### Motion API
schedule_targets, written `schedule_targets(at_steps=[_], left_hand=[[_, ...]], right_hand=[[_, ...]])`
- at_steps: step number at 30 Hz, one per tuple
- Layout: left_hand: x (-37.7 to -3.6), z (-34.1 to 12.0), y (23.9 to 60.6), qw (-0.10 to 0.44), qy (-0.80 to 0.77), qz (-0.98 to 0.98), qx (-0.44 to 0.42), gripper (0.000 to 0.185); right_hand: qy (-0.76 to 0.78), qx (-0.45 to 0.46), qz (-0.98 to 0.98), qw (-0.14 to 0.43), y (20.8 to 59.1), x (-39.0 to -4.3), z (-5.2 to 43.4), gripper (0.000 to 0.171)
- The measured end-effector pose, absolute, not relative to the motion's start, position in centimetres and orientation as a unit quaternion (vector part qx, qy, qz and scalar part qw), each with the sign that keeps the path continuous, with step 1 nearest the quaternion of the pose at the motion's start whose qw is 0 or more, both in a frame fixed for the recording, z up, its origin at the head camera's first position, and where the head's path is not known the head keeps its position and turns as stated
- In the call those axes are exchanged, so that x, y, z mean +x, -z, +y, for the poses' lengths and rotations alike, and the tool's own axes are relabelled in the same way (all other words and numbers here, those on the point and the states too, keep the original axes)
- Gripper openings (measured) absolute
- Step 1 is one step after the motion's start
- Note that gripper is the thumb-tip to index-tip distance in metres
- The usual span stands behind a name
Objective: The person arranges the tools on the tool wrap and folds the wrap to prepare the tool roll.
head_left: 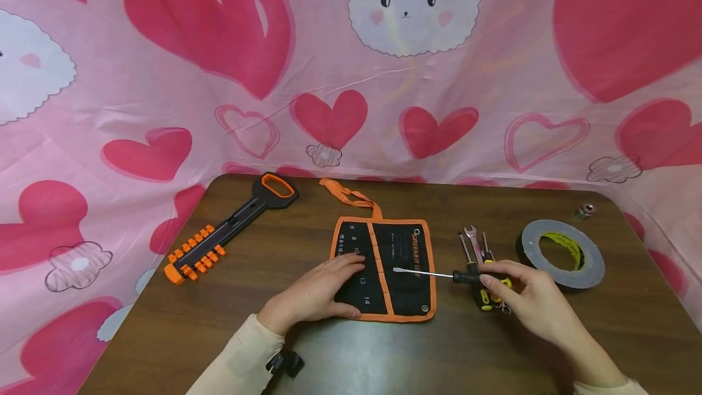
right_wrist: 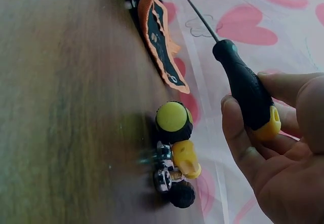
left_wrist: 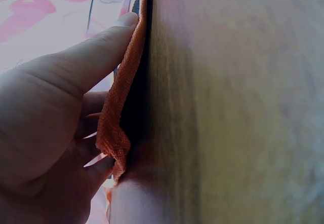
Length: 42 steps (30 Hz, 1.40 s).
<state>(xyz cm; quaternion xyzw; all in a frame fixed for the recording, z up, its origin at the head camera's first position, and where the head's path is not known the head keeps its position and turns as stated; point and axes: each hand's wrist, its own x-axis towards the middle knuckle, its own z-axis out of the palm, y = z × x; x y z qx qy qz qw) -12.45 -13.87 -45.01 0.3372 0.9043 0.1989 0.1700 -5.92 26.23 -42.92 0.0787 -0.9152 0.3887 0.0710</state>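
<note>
Right hand (head_left: 529, 297) gripping screwdriver (head_left: 439, 274), left hand (head_left: 318, 291) pressing tool pouch (head_left: 403, 261)

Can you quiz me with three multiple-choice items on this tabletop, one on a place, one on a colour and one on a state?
1. Where does the roll of tape lie?
A. right of the tool pouch
B. on the tool pouch
C. left of the socket rail

2. What colour is the edging of the tool pouch?
A. blue
B. orange
C. white

3. What is the right hand doing?
A. lying flat on the table
B. gripping the tape
C. gripping a screwdriver

Answers:
1 A: the tape sits near the table's right edge, past the small tools.
2 B: an orange border runs round the black pouch.
3 C: its fingers curl round the handle of the screwdriver, shaft over the pouch, while the left hand presses the pouch flat.
</note>
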Motion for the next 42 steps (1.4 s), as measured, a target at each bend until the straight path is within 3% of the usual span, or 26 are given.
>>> schedule_targets(at_steps=[15,42], left_hand=[[-12.4,-13.9,44.7,0.175,-0.197,0.902,0.343,0.087],[-12.3,-13.8,44.7,0.172,-0.188,0.904,0.343,0.085]], right_hand=[[-0.353,0.141,-0.919,0.103,44.1,-5.4,26.4,0.021],[-0.307,0.192,-0.927,0.096,43.8,-4.8,24.2,0.022]])
